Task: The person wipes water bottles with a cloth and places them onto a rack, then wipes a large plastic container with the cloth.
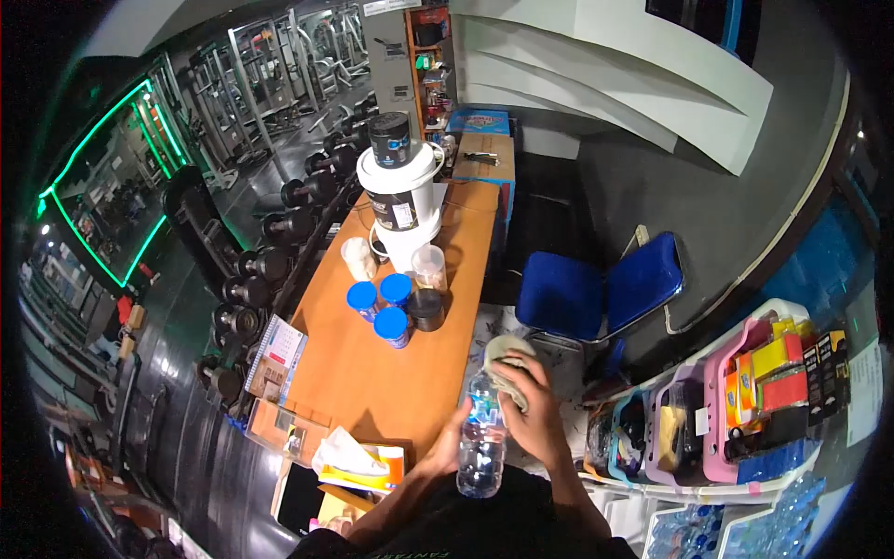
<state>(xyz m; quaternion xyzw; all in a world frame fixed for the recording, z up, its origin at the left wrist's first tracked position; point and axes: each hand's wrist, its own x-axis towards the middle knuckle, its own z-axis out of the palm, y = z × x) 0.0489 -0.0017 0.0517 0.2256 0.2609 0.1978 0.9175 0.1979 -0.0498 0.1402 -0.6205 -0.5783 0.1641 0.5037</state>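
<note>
A clear plastic water bottle (480, 458) with a blue label is tilted in front of my body. My left hand (449, 447) is closed round its side, with the thumb near the label. My right hand (535, 401) grips a pale cloth (509, 352) against the upper end of the bottle, so the cap is hidden. Both hands are just off the near right edge of the wooden table (419, 382). Three blue-lidded tubs (391, 326) stand on the table beyond them, beside a dark round container (426, 311).
White buckets (396, 186) stacked under a black tub (391, 140) stand farther back. A tissue box (377, 466) and a desk calendar (277, 354) lie to the left. On the right are a blue chair (596, 284), packed baskets (722, 401) and bottles (773, 526). Dumbbells (247, 291) line the left.
</note>
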